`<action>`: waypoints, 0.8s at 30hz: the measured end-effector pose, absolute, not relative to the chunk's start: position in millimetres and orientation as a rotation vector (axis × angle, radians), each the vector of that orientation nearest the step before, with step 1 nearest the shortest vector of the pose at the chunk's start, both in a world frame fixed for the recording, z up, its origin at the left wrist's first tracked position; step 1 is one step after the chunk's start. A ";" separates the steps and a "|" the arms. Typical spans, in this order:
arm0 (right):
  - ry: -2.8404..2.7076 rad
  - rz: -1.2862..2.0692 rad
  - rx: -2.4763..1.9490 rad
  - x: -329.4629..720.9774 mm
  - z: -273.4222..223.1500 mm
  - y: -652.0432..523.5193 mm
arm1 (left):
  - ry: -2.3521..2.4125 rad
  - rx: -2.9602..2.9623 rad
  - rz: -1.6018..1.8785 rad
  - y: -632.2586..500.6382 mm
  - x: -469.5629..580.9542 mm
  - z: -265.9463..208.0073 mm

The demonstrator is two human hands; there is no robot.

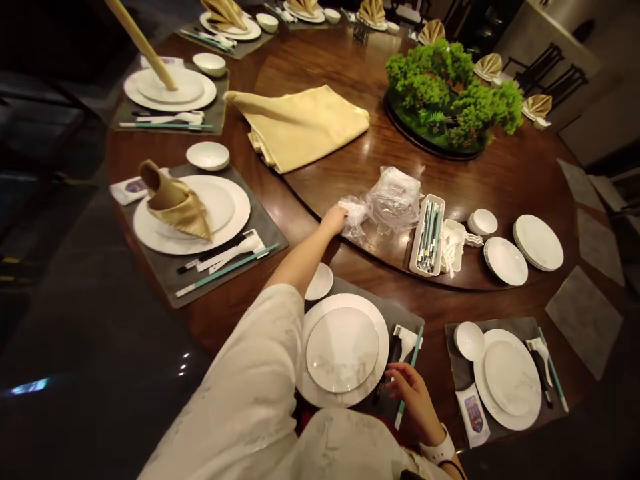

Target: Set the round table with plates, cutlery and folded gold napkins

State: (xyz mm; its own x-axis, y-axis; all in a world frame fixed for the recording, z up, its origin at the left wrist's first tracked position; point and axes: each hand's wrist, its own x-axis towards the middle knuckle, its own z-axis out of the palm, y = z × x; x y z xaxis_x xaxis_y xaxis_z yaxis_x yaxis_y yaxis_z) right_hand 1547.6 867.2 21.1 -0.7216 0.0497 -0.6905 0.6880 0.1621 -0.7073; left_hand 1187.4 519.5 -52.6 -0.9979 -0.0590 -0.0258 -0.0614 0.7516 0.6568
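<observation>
My left arm stretches over the table, and my left hand (334,220) has its fingers closed on a crumpled clear plastic bag (355,215) at the turntable's edge. A larger bundle in clear plastic (395,199) lies beside it. My right hand (410,393) hangs by the place setting in front of me, holding nothing, its fingers loosely curled and apart. Close to it lie teal-and-white chopsticks (416,350) and a white spoon (407,345). A small plate (343,348) is stacked on a larger white plate (302,380), with a small bowl (320,283) partly behind my arm.
On the turntable are a folded gold cloth (305,127), a miniature tree arrangement (450,93), a chopstick box (415,257), a container of white spoons (453,247) and stacked plates (539,241). A gold napkin (183,207) stands on the left setting; another setting's plate (513,380) is right.
</observation>
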 end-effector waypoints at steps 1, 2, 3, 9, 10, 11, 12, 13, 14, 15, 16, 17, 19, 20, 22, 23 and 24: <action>1.914 -1.609 0.729 1547.6 20.5 870.0 | 2.936 -0.113 1.075 520.3 1178.6 -54.6; 1.900 -1.625 0.766 1547.8 19.7 872.3 | 2.938 -0.135 1.035 520.3 1171.5 -56.0; 1.881 -1.643 0.805 1548.0 18.7 874.0 | 2.935 -0.165 0.979 519.8 1165.7 -56.6; 1.775 -1.675 0.927 1543.5 13.5 869.4 | 2.915 -0.288 0.503 521.5 1153.4 -44.3; 1.769 -1.671 0.917 1542.0 13.4 867.7 | 2.915 -0.296 0.451 523.0 1154.7 -40.6; 1.767 -1.666 0.900 1540.5 13.4 866.3 | 2.906 -0.307 0.431 524.5 1156.5 -36.8; 1.766 -1.663 0.881 1539.4 13.4 865.1 | 2.889 -0.324 0.438 525.8 1158.7 -33.0; 1.767 -1.661 0.863 1538.6 13.4 864.4 | 2.869 -0.346 0.462 526.6 1161.0 -29.2; 1.770 -1.662 0.846 1538.3 13.3 864.0 | 2.846 -0.371 0.496 527.0 1163.2 -25.4; 1.772 -1.663 0.833 1538.4 13.0 863.9 | 2.827 -0.397 0.534 526.9 1165.0 -21.6; 1.772 -1.665 0.822 1539.0 12.7 864.0 | 2.815 -0.419 0.574 526.3 1166.5 -17.8; 1.771 -1.666 0.814 1539.8 12.5 864.3 | 2.813 -0.435 0.614 525.1 1167.6 -14.0; 1.768 -1.667 0.803 1541.9 12.6 864.8 | 2.823 -0.465 0.688 521.9 1168.6 -6.7; 1.768 -1.665 0.799 1542.9 13.0 865.0 | 2.828 -0.483 0.722 520.0 1168.5 -3.2; 1.770 -1.665 0.791 1544.4 14.7 865.2 | 2.829 -0.539 0.784 515.6 1167.2 3.5; 1.770 -1.667 0.788 1544.9 15.9 865.1 | 2.824 -0.576 0.816 513.1 1166.1 6.7; 1.769 -1.669 0.787 1545.4 17.0 865.0 | 2.815 -0.609 0.851 510.2 1164.7 10.1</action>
